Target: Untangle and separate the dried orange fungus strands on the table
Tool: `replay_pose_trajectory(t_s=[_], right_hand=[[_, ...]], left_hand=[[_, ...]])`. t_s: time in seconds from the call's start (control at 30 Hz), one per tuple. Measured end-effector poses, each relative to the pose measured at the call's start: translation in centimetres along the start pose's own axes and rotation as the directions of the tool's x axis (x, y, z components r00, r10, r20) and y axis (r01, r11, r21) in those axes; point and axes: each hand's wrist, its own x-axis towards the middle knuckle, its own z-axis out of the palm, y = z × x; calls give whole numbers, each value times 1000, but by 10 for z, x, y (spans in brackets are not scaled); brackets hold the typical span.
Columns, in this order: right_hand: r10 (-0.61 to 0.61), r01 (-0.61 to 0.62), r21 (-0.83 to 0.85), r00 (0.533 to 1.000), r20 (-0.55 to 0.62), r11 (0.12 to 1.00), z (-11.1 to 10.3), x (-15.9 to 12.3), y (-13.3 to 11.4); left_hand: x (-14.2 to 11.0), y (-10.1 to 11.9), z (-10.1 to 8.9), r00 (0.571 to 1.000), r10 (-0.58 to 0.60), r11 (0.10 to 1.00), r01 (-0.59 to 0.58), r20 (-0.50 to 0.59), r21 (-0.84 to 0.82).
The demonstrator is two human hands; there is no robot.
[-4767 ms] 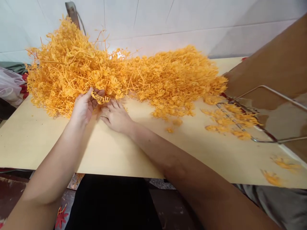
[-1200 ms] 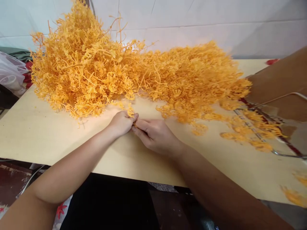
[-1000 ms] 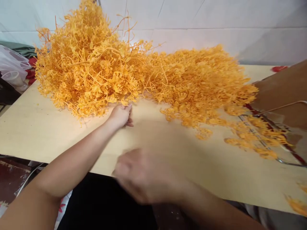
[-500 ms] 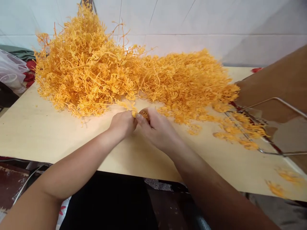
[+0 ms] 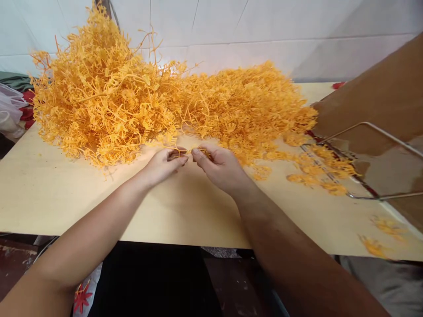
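Both hands meet over the middle of the table, with yellow plastic flower pieces pinched in them. My left hand [image 5: 161, 167] is closed, thumb against fingers, on a thin yellow plastic flower sprig [image 5: 180, 151]. Close beside it, my right hand [image 5: 222, 171] pinches too, with bits of yellow plastic flower showing inside its curled fingers; most of that piece is hidden. Beyond the left hand rises a tall tangled heap of yellow plastic flower sprigs [image 5: 105, 101]. Behind the right hand spreads a lower pile of separate yellow flower heads [image 5: 254, 103].
The pale tabletop [image 5: 158, 215] meets a tiled wall [image 5: 280, 53]. At right stand a brown cardboard box [image 5: 386, 92] and a bent metal wire frame [image 5: 393, 143]. Loose yellow flower heads [image 5: 375, 246] lie near the right front edge. A whitish plastic bag [image 5: 9, 103] is at far left.
My hands have drawn slightly apart, and the left fingers have loosened from a tight fist to a pinch, exposing the sprig. The whole view has shifted a little.
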Motion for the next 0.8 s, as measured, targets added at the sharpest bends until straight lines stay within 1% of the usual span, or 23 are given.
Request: replay_pose_trajectory(t_s=[0.03, 0.07, 0.13, 0.23, 0.3, 0.4, 0.43, 0.47, 0.5, 0.53, 0.57, 0.6, 0.63, 0.67, 0.7, 0.73, 0.77, 0.8], right_hand=[[-1, 0, 35, 1000, 21, 999, 0, -1, 2], [-8, 5, 64, 999, 45, 998, 1, -2, 3], [-46, 35, 109, 994, 98, 993, 5, -6, 1], [-142, 122, 120, 975, 171, 985, 11, -9, -4], [-217, 202, 93, 954, 205, 975, 12, -11, -6], [-328, 339, -9, 919, 220, 941, 8, -14, -3], [-368, 388, -52, 903, 222, 920, 7, -17, -4], [-415, 444, -81, 877, 240, 892, 7, -21, -5], [-470, 513, -87, 833, 291, 854, 9, -27, -9], [-532, 591, -64, 763, 368, 804, 11, -35, -15], [-591, 669, -13, 666, 455, 743, 14, -43, -22], [-629, 736, 46, 543, 557, 675, 18, -51, -30], [-653, 781, 83, 454, 607, 620, 20, -57, -38], [-636, 805, 64, 414, 651, 590, 20, -61, -43], [-595, 794, 25, 433, 677, 607, 18, -62, -46], [-539, 754, -73, 531, 654, 653, 12, -59, -45], [-448, 664, -210, 672, 590, 718, 3, -54, -41], [-353, 539, -365, 812, 464, 759, -9, -47, -32]], left_hand=[[0, 1, -2, 999, -12, 989, 18, 43, -148], [0, 2, -3, 998, -9, 966, 26, 65, -257], [1, 3, -4, 999, 1, 931, 16, 47, -364], [1, 3, -2, 1000, -26, 926, 18, -14, -378], [-1, 4, 1, 999, -47, 933, 34, -27, -358], [-3, 6, 5, 998, -61, 946, 64, 20, -317], [-3, 7, 6, 996, -75, 951, 86, 47, -296], [-1, 8, 5, 994, -102, 953, 110, 42, -282], [1, 9, 3, 990, -138, 949, 133, 2, -287], [4, 10, 1, 982, -179, 939, 151, -65, -308], [7, 10, -2, 966, -217, 927, 158, -142, -340], [9, 11, -4, 947, -242, 917, 152, -211, -370], [11, 10, -7, 936, -247, 913, 139, -251, -383], [12, 9, -9, 941, -231, 922, 130, -246, -366], [12, 8, -9, 958, -200, 941, 129, -205, -312], [11, 6, -9, 975, -163, 965, 125, -152, -230], [9, 3, -8, 988, -126, 984, 114, -89, -135], [7, 0, -7, 995, -96, 994, 94, -33, -50]])
